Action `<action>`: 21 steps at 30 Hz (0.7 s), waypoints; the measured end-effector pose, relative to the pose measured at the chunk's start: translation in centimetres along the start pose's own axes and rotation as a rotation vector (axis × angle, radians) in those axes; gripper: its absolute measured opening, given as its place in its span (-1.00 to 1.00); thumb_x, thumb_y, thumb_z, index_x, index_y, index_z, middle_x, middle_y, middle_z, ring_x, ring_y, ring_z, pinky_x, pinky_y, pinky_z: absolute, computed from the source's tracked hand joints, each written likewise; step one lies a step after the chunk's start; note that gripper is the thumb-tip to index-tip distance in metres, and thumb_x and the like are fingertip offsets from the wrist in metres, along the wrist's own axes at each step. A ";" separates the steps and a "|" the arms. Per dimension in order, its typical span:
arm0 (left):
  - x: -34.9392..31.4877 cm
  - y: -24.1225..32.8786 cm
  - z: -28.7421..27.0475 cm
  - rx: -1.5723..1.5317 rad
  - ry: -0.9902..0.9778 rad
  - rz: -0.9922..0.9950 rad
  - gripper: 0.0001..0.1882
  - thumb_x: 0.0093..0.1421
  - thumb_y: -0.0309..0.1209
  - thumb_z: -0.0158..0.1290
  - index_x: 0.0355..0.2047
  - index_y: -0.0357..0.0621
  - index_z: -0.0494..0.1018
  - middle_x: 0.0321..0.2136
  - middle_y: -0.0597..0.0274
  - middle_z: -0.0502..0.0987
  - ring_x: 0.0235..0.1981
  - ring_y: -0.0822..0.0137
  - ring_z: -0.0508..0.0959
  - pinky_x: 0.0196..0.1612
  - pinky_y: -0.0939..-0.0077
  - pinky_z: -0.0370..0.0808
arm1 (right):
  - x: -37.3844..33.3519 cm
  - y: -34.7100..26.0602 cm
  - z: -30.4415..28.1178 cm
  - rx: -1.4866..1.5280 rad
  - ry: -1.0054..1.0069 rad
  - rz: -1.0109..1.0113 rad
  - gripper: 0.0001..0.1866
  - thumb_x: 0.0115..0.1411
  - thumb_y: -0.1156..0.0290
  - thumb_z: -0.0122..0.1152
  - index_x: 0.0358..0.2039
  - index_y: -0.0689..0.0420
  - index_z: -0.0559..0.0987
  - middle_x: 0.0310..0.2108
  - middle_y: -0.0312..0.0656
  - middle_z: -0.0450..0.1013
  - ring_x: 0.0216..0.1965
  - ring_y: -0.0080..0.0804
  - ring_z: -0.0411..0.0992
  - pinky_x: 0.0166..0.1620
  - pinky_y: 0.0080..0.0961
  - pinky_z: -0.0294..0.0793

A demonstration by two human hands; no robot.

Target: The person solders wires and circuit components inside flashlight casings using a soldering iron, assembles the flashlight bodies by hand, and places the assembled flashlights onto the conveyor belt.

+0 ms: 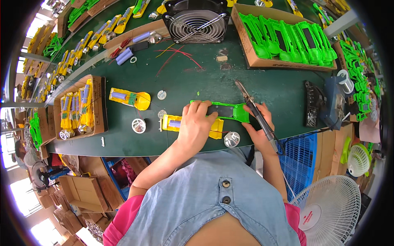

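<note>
My left hand (pixel 196 123) has its fingers curled over the left end of a green plastic casing (pixel 241 113) with a dark panel in it. Below it, partly under that hand, lies a yellow casing (pixel 216 129) with a blue cell inside. In my right hand (pixel 262 128) is a soldering iron (pixel 259 118), its tip pointing up and left, away from the casings. The same hand's fingers are around the green casing's right end. A round silver reflector (pixel 232 139) lies beside the yellow casing. Another yellow casing (pixel 141 101) and a second reflector (pixel 138 126) lie to the left.
A cardboard box (pixel 287 64) of green casings stands at the back right, another box (pixel 99 108) with yellow casings at the left. A metal-grilled fan (pixel 197 26) stands at the back. Red wires (pixel 180 53) lie before it. A soldering station (pixel 331 102) and solder spool (pixel 346 82) stand right.
</note>
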State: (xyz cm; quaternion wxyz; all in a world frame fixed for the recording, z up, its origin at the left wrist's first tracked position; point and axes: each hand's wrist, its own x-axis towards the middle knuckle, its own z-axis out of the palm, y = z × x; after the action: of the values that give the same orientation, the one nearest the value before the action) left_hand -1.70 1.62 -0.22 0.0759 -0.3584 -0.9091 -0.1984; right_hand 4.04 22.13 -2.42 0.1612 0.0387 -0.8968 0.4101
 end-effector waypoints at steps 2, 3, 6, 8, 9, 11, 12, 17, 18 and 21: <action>0.2 0.0 0.0 -0.062 0.121 0.029 -0.77 -0.19 -0.52 0.07 -0.42 -0.14 0.51 -0.36 0.19 0.44 -0.32 0.23 0.42 -0.24 0.37 0.32 | 0.1 -0.1 0.0 0.127 0.025 0.032 -0.56 -0.14 0.55 0.26 -0.16 0.15 0.44 -0.13 -0.23 0.39 -0.08 -0.24 0.35 0.19 -0.13 0.02; 0.0 0.0 0.1 -0.063 0.121 0.029 -0.77 -0.19 -0.52 0.07 -0.42 -0.14 0.51 -0.36 0.19 0.44 -0.32 0.23 0.42 -0.24 0.37 0.32 | 0.2 -0.2 0.0 0.127 0.026 0.032 -0.56 -0.14 0.55 0.26 -0.16 0.15 0.44 -0.13 -0.23 0.39 -0.08 -0.24 0.35 0.19 -0.13 0.02; -0.1 -0.2 0.3 -0.151 0.101 0.027 -0.84 -0.20 -0.52 0.06 -0.51 -0.14 0.50 -0.49 0.24 0.44 -0.46 0.27 0.42 -0.32 0.40 0.31 | 0.9 -0.6 0.1 0.081 -0.018 0.049 -0.55 -0.14 0.57 0.26 -0.15 0.15 0.43 -0.13 -0.20 0.38 -0.08 -0.22 0.34 0.17 -0.22 0.08; 0.5 -0.3 0.5 -0.203 0.154 0.046 -0.90 -0.18 -0.54 0.05 -0.57 -0.13 0.46 -0.59 0.27 0.41 -0.53 0.26 0.41 -0.38 0.39 0.30 | 1.4 -0.8 0.4 0.090 -0.091 0.010 -0.51 -0.15 0.58 0.27 -0.13 0.15 0.40 -0.14 -0.15 0.37 -0.09 -0.18 0.34 0.14 -0.29 0.17; 0.6 -0.4 0.6 -0.203 0.155 0.044 -0.90 -0.18 -0.54 0.05 -0.57 -0.13 0.46 -0.59 0.27 0.41 -0.53 0.26 0.41 -0.38 0.39 0.30 | 1.2 -0.7 1.0 0.214 -0.085 0.099 -0.49 -0.19 0.58 0.30 -0.14 0.16 0.40 -0.15 -0.10 0.37 -0.10 -0.16 0.35 0.11 -0.31 0.22; 0.7 -0.5 0.7 -0.129 0.110 -0.029 -0.92 -0.16 -0.56 0.02 -0.59 -0.13 0.45 -0.63 0.25 0.39 -0.52 0.23 0.43 -0.38 0.37 0.31 | 1.5 -0.9 1.1 0.178 -0.138 0.044 -0.49 -0.20 0.57 0.31 -0.15 0.16 0.40 -0.15 -0.10 0.37 -0.10 -0.15 0.35 0.10 -0.29 0.23; 0.8 -0.5 0.7 -0.128 0.110 -0.030 -0.92 -0.16 -0.56 0.02 -0.59 -0.13 0.45 -0.63 0.25 0.39 -0.52 0.23 0.43 -0.38 0.37 0.31 | 1.8 -0.9 1.1 0.143 -0.188 -0.011 -0.49 -0.21 0.57 0.32 -0.16 0.16 0.41 -0.15 -0.09 0.37 -0.11 -0.15 0.36 0.10 -0.27 0.24; 1.1 -1.0 0.7 -0.055 -0.101 -0.131 -0.94 -0.13 -0.56 0.01 -0.58 -0.16 0.46 -0.62 0.15 0.41 -0.53 0.16 0.46 -0.41 0.35 0.34 | 2.4 -0.3 -0.3 0.055 -0.002 -0.331 -0.56 -0.23 0.56 0.35 -0.24 0.17 0.45 -0.44 -0.12 0.48 -0.34 -0.29 0.47 0.02 -0.17 0.32; 1.2 -1.0 0.7 -0.057 -0.102 -0.132 -0.94 -0.13 -0.56 0.01 -0.58 -0.16 0.46 -0.62 0.15 0.41 -0.53 0.16 0.46 -0.41 0.35 0.34 | 2.7 -0.4 -1.1 0.055 -0.004 -0.330 -0.56 -0.23 0.56 0.35 -0.24 0.17 0.45 -0.44 -0.12 0.48 -0.34 -0.29 0.47 0.02 -0.17 0.32; 1.3 -1.1 0.7 -0.063 -0.110 -0.134 -0.96 -0.12 -0.55 0.01 -0.60 -0.17 0.45 -0.62 0.13 0.41 -0.54 0.15 0.46 -0.41 0.33 0.36 | 2.9 0.5 -2.3 0.182 0.060 -0.336 -0.72 -0.15 0.60 0.31 -0.38 0.27 0.46 -0.44 -0.14 0.46 -0.44 -0.29 0.48 -0.13 -0.23 0.45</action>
State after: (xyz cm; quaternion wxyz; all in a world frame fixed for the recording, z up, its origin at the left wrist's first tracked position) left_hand -3.42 2.01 -0.77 0.0011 -0.3093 -0.9272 -0.2114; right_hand 1.83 24.36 -0.45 0.2499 0.1899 -0.8317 0.4580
